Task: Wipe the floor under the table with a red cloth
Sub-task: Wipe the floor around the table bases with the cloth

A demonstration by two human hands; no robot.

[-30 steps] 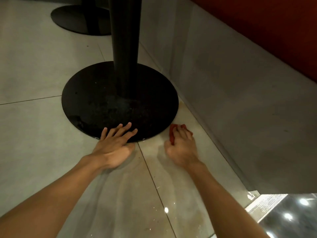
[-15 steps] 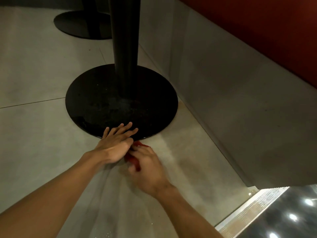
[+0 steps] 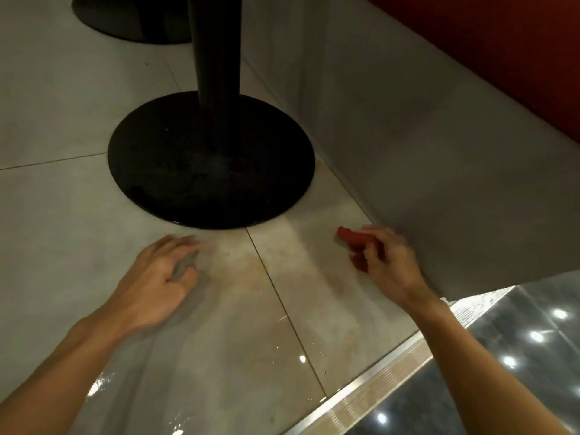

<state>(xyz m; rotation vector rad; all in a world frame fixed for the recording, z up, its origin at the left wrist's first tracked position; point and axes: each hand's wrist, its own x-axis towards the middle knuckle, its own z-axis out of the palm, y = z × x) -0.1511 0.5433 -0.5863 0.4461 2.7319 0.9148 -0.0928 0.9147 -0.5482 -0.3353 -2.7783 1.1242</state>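
While our left hand (image 3: pixel 157 284) is resting spread on the floor (image 3: pixel 78 221), our right hand (image 3: pixel 389 265) is gripping the bunched cloth (image 3: pixel 353 238) beside the wall base (image 3: pixel 439 183), mid-wipe; the next sweep should probably press toward the table base (image 3: pixel 210 158).

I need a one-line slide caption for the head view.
Right hand grips red cloth near black table base; left hand open.

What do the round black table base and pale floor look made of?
Round black table base: probably painted or coated metal, semi-gloss, with faint sheen and dusty specks. Pale grey floor: likely polished ceramic or stone tile, shown by grout lines and mirror-like reflections.
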